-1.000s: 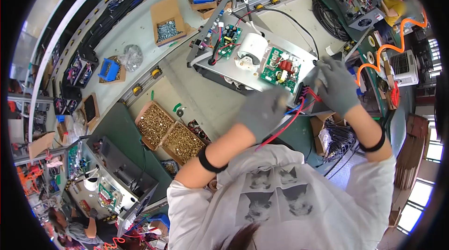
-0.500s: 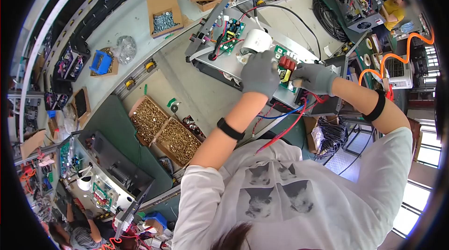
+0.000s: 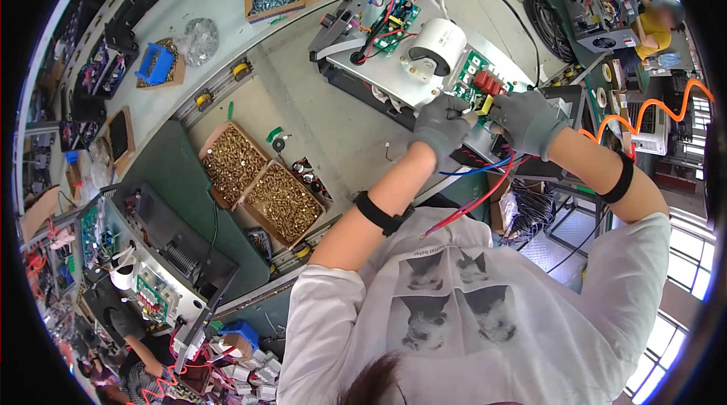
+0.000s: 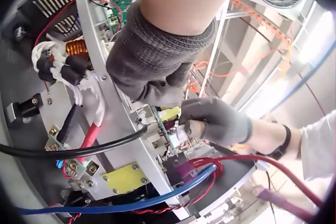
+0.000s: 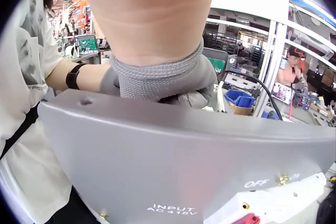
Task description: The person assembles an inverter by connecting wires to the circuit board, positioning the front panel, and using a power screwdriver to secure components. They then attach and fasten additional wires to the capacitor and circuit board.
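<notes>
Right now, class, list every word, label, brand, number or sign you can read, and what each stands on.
"INPUT AC 415V": grey panel
"OFF": same panel, beside the brass screw
Too blurred to read surely: the short word on the screw's other side; the line on the shirt
Too small: the print on the white cylinder

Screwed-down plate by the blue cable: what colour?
Yellow; the plate shows best in the left wrist view.

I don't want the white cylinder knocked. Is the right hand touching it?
Apart. The head view shows the red component between the right hand and the white cylinder.
</notes>
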A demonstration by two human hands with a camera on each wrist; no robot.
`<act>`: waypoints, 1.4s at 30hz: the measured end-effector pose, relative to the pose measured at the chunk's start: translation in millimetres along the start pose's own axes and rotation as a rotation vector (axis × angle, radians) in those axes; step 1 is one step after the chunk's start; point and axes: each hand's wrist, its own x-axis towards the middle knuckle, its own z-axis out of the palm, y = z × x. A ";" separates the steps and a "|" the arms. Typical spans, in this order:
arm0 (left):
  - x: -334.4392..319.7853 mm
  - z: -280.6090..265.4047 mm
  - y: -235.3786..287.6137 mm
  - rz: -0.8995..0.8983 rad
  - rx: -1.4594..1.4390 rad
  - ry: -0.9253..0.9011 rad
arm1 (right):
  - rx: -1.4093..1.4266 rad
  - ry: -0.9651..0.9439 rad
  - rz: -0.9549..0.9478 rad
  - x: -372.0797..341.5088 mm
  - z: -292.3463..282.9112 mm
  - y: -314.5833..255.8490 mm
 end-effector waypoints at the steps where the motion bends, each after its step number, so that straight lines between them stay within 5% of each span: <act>1: 2.2 3.2 -6.7 0.123 0.121 0.075 | -0.003 -0.006 -0.004 0.8 -0.9 0.2; 6: 13.7 25.1 -48.5 -0.186 -0.053 -0.128 | 0.069 0.096 -0.089 -1.6 10.9 8.1; 8: 3.1 29.0 -44.5 -0.338 -0.435 -0.218 | 0.022 0.081 -0.080 -1.2 8.9 6.2; 12: -0.6 41.1 -56.8 0.041 -0.389 -0.275 | -0.033 0.046 -0.089 -1.5 1.2 6.9; 21: -4.7 45.1 -52.6 0.033 -0.181 -0.130 | -0.085 0.011 -0.065 2.9 8.1 4.0; 30: 2.2 44.8 -66.6 0.148 -0.172 -0.173 | -0.049 0.021 -0.090 8.4 4.4 2.5; 40: 2.5 40.3 -64.1 0.104 -0.292 -0.236 | 0.139 0.042 0.022 -0.6 4.8 4.7; 42: 1.4 39.3 -56.8 0.066 -0.132 -0.240 | 0.103 0.049 -0.036 5.2 12.9 5.3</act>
